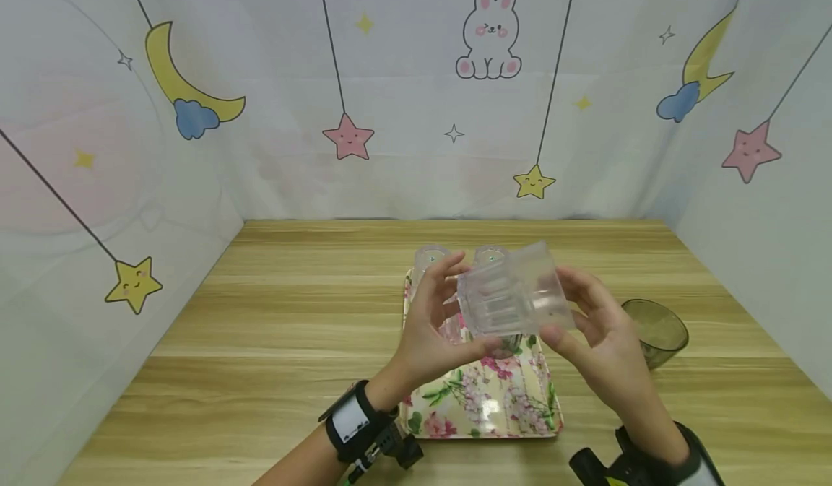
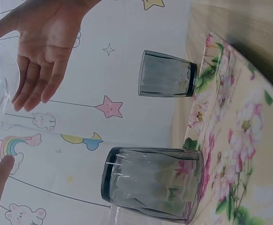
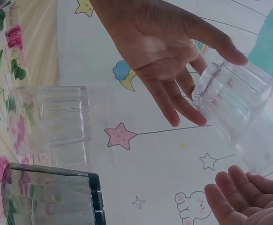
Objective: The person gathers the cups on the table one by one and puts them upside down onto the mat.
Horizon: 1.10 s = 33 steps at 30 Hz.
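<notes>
Between both hands, a clear fluted tumbler [image 1: 510, 291] is held tilted on its side above the tray. My left hand [image 1: 422, 338] grips its base end, thumb below and fingers behind. At the wider rim end, my right hand [image 1: 607, 338] holds the cup with the thumb low in front and fingers at the far side. Below the tumbler, a grey tinted glass [image 2: 153, 183] stands upside down on the flowered tray [image 1: 481, 406]. Clear tumblers [image 3: 49, 122] also stand upside down towards the tray's back, partly hidden by my left hand in the head view.
Right of the tray, a second tinted glass [image 1: 656, 334] stands upright on the wooden table [image 1: 273, 327], close to my right hand. Fabric walls [image 1: 416, 175] printed with stars, moons and a rabbit enclose the table at the back and sides.
</notes>
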Tool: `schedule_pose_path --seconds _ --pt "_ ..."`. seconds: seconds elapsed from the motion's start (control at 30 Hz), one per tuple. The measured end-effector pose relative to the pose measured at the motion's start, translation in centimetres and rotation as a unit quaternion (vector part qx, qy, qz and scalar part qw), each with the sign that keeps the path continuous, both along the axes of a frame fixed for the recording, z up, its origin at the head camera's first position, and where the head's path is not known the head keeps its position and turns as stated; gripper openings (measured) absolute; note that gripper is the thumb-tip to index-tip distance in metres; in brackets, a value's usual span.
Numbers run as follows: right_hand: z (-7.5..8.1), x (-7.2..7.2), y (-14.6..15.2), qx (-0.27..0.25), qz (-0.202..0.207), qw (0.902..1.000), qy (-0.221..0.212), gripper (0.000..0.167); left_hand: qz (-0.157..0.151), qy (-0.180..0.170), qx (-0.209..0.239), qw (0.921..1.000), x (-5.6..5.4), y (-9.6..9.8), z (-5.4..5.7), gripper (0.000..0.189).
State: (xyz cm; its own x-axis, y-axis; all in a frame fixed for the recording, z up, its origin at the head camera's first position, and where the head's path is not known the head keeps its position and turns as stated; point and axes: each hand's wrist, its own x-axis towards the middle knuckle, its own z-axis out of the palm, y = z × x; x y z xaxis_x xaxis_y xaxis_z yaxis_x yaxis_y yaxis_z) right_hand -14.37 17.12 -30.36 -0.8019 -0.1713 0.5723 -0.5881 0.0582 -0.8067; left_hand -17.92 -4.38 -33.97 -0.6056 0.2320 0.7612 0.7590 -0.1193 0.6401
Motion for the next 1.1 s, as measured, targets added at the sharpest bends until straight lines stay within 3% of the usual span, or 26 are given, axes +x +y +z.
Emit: schedule_pose_path --seconds 0.4,1.1 --pt "-0.5 0.2 0.3 0.036 0.015 0.9985 -0.04 0.056 -0.007 0.018 0.022 0.9996 0.1 -0.2 0.5 0.09" --pt "-1.3 0.0 -0.1 0.07 0.03 0.9966 -0.03 0.05 -0.013 0.023 0.054 0.9982 0.3 -0.3 1.1 0.093"
